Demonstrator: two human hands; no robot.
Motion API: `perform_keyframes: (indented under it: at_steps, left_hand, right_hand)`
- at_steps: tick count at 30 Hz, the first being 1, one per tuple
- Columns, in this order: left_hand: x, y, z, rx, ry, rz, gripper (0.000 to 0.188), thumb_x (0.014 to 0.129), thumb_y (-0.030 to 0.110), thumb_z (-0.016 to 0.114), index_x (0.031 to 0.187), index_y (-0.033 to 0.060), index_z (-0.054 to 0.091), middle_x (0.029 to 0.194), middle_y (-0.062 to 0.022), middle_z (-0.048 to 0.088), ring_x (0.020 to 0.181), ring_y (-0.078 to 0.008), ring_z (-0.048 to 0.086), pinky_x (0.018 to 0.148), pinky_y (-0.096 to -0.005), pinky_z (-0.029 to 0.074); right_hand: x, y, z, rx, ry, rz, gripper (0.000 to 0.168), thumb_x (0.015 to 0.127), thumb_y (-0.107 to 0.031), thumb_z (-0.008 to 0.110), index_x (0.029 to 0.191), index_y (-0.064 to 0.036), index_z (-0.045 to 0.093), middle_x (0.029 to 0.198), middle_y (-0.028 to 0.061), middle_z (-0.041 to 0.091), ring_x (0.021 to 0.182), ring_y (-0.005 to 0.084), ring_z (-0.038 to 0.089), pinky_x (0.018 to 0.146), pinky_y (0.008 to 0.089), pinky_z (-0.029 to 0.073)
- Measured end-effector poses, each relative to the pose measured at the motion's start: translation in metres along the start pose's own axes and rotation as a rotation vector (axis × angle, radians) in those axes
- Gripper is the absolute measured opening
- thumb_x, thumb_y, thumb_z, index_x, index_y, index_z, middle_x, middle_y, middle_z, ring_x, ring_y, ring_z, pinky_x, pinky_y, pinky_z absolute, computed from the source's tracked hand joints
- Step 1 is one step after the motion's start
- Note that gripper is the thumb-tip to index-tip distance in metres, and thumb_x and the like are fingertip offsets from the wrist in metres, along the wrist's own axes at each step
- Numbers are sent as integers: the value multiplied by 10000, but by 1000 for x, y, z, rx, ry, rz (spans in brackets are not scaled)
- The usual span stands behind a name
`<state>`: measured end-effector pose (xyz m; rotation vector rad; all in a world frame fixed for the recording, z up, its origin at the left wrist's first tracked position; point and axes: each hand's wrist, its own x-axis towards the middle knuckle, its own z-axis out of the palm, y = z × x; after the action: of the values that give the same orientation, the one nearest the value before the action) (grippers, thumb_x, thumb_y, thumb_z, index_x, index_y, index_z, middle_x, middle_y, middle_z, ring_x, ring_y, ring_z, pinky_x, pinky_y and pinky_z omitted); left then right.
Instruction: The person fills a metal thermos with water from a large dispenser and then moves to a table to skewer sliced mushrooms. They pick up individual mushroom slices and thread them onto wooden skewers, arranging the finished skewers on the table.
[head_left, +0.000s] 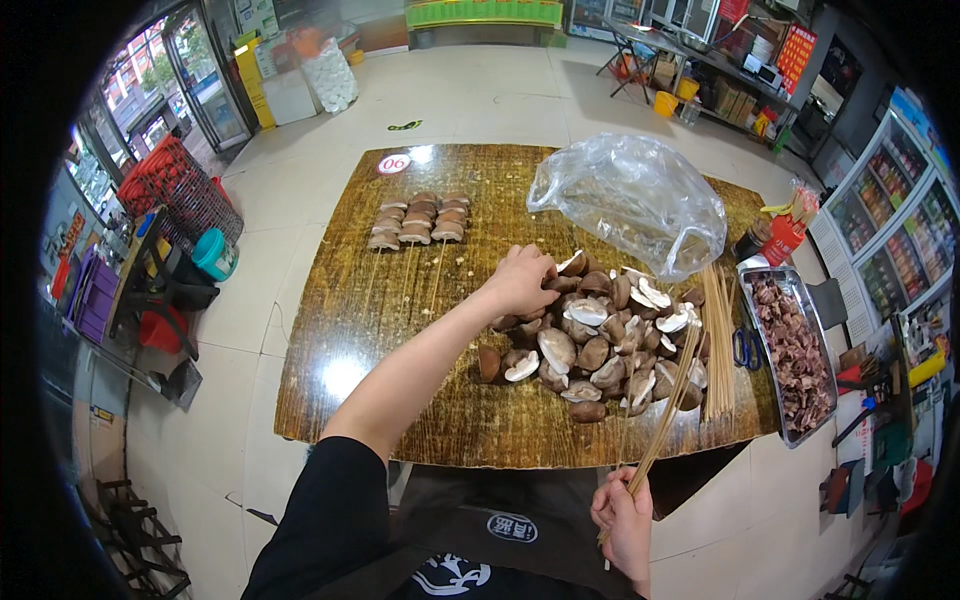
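My left hand (523, 279) reaches onto the far left side of a pile of cut shiitake mushrooms (592, 352), fingers bent down among the caps. The fingertips are partly hidden, so a grip on a piece cannot be made out. Below the table's near edge, my right hand (624, 517) holds a bundle of bamboo skewers (667, 405), which slants up past the pile's right side; one skewer stands slightly apart from the others. Three skewers of threaded mushroom pieces (417, 219) lie side by side at the table's far left.
A clear plastic bag (630, 195) lies behind the pile on the wooden table (360, 300). To the right are loose bamboo skewers (718, 345), blue-handled scissors (747, 349) and a metal tray (786, 439) of meat pieces. A red skewer holder (784, 236) stands beside a dark jar (752, 238).
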<state>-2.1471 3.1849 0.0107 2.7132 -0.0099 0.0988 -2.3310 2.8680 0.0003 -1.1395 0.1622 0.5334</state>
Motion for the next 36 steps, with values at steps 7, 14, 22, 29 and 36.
perform_keyframes:
  at_steps: [7,14,22,29,36]
  left_hand:
    - [-29,-5,-37,-1011,-103,-208,345,884,60,519,1225,52,573,967,-29,637,792,-101,547,732,-257,461]
    - [-70,-10,-53,-644,147,-198,348,809,-37,444,1115,-3,606,969,-72,668,869,-152,611,744,-313,489]
    - [-101,-15,-55,-181,-213,-231,272,817,43,481,1033,4,641,1001,-185,649,958,-306,623,828,-400,486]
    - [-112,17,-31,-94,178,-49,231,820,165,645,999,20,620,958,-156,606,966,-325,576,882,-416,452]
    - [-106,57,3,-164,69,215,358,774,193,720,1080,98,559,1134,-146,499,1025,-315,534,883,-387,459]
  right_hand:
    - [-3,2,2,-14,-13,0,69,963,-61,443,1031,-61,446,668,72,527,425,51,304,388,199,244]
    - [4,-2,8,7,-28,21,101,963,-60,461,1056,-21,459,678,80,539,433,48,307,397,203,237]
    - [4,-2,8,42,13,16,88,965,-64,461,1050,-41,471,670,56,531,426,45,295,393,199,231]
    - [3,-2,4,40,39,-8,89,968,-67,456,1050,-41,477,673,53,526,431,45,294,398,198,232]
    - [-1,-3,7,59,37,2,95,972,-72,452,1057,-38,477,682,61,530,434,47,297,405,198,235]
